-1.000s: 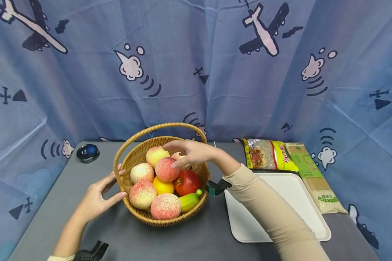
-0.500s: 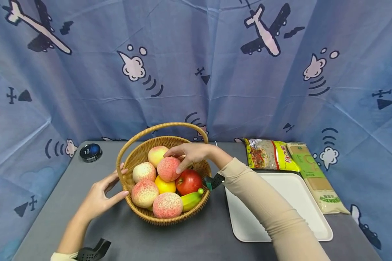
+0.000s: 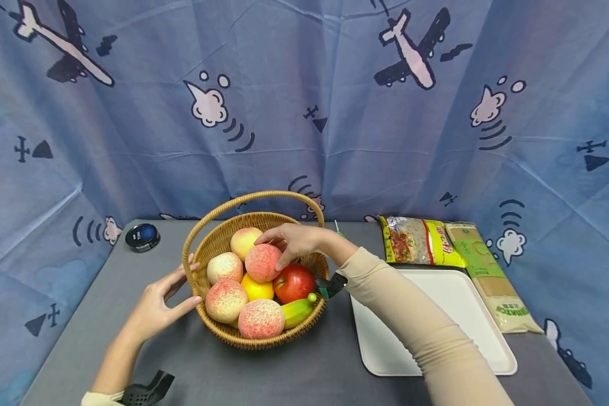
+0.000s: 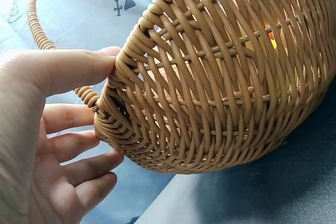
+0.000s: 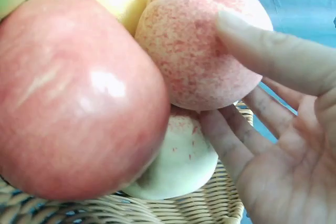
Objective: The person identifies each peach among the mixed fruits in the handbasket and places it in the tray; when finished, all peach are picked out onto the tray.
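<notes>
A wicker basket with a tall arched handle holds peaches, a red apple, a yellow fruit and a green banana. My left hand grips the basket's left rim by the handle's base, thumb on the outside as the left wrist view shows. Inside the basket my right hand holds the pinkish-red peach on top, thumb on its near side and fingers around its far side. In the right wrist view this peach sits against the apple, over a paler peach.
Right of the basket lies a white tray, partly under my right forearm. Behind it is a yellow food packet, with a green and beige packet alongside. A round dark tin stands back left. A patterned blue curtain hangs behind.
My right thumb and fingers have come down and closed around the top peach. My left fingers have settled onto the basket's rim. The head view has shifted slightly.
</notes>
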`<action>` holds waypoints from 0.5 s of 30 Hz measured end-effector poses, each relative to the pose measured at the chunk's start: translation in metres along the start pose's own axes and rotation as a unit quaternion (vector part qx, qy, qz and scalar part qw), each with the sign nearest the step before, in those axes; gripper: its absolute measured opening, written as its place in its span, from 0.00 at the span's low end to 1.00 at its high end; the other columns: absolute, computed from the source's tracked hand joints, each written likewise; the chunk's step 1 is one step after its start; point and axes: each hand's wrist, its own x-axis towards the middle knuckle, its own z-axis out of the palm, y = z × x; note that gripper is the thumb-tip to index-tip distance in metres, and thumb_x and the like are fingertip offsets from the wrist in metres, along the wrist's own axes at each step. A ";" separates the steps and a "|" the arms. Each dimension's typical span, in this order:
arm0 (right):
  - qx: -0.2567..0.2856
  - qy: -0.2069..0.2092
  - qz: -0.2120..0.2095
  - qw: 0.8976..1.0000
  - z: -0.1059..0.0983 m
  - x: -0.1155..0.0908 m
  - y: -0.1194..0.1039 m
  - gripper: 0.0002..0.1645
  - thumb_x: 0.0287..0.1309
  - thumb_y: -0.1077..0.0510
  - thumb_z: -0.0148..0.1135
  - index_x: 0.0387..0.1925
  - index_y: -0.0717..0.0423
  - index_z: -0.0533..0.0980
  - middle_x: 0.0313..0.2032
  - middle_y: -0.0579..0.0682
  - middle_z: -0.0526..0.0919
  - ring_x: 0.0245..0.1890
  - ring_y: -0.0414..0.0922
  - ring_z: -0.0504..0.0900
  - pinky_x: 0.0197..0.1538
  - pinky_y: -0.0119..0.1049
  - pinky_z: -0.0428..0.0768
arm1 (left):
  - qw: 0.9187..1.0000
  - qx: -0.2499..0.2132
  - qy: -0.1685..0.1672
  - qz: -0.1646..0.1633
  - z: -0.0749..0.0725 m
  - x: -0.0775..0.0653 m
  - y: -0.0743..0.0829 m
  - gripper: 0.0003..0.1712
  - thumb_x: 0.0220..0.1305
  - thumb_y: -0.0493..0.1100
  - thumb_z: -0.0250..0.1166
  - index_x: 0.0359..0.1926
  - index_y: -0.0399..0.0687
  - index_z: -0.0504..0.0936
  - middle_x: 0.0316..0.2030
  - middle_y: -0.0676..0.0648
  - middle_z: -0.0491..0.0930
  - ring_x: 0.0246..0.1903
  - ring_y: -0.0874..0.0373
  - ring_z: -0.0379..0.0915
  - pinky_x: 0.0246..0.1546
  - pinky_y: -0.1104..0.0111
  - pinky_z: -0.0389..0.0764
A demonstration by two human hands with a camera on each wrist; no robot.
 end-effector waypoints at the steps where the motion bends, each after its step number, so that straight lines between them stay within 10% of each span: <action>1: 0.002 0.004 0.003 1.000 0.000 0.000 0.000 0.40 0.46 0.67 0.72 0.63 0.54 0.69 0.58 0.54 0.75 0.57 0.49 0.74 0.58 0.34 0.78 | 1.000 0.000 0.000 -0.001 0.000 0.000 0.000 0.34 0.53 0.34 0.69 0.63 0.38 0.71 0.63 0.31 0.67 0.59 0.78 0.58 0.57 0.88 0.64; 15: 0.037 0.017 -0.041 0.998 0.002 0.000 -0.002 0.36 0.44 0.67 0.70 0.59 0.55 0.71 0.58 0.51 0.72 0.56 0.47 0.74 0.56 0.35 0.78 | 1.000 -0.005 0.000 -0.007 0.001 0.000 0.000 0.34 0.53 0.34 0.69 0.62 0.37 0.71 0.64 0.32 0.65 0.59 0.79 0.57 0.57 0.88 0.64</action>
